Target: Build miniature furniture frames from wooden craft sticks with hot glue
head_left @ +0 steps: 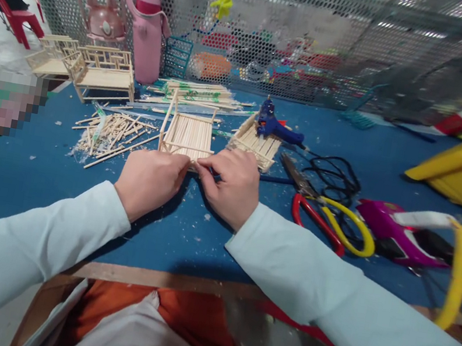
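A small stick-built chair model stands on the blue table in front of me, with a slatted seat and thin posts. My left hand is closed at its near left edge, fingers curled against the frame. Opposite it, my right hand pinches at the near edge, thumb and forefinger meeting close to the left fingertips. What lies between the fingertips is too small and covered to make out. Just beyond my right hand, a blue glue gun rests on another slatted stick piece.
Loose cut sticks lie left of the model, and two finished stick benches stand behind them. Scissors, a black cable and a purple tool occupy the right. A pink bottle stands by the perforated metal screen.
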`<state>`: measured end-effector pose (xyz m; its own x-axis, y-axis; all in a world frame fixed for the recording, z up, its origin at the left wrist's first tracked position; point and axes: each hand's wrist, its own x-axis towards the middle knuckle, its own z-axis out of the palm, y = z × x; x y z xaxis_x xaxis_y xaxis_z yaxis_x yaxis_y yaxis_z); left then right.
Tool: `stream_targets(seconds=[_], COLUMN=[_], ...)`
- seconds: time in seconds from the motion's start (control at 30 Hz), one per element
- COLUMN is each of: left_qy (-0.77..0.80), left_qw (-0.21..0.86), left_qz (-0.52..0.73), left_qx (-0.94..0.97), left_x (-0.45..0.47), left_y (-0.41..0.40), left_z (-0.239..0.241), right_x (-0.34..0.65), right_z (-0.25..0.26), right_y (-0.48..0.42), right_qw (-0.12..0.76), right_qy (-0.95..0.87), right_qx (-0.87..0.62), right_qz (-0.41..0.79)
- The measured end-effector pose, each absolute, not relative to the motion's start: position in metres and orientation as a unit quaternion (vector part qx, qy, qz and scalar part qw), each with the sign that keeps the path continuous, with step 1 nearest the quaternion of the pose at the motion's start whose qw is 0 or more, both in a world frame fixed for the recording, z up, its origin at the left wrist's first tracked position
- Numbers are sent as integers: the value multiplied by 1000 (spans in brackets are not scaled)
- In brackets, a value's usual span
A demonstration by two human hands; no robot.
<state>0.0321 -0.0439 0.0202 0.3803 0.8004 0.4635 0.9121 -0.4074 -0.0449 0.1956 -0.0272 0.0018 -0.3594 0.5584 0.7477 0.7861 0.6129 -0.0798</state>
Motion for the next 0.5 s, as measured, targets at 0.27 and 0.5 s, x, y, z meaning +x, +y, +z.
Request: stream_targets(seconds=[0.27,0.5], left_qy=[-523,-521], left_qw=[115,106], left_qz=[-189,-193], left_qx=[-823,-824], left_x=[32,31], left_y=[-44,-43], left_z=[22,23], right_x=[193,191], right_z=[2,1], right_y=[-31,-33], right_qw=[367,386], right_qy=[-803,-798], right_qx=[-447,-454], right_qz=[-143,-91])
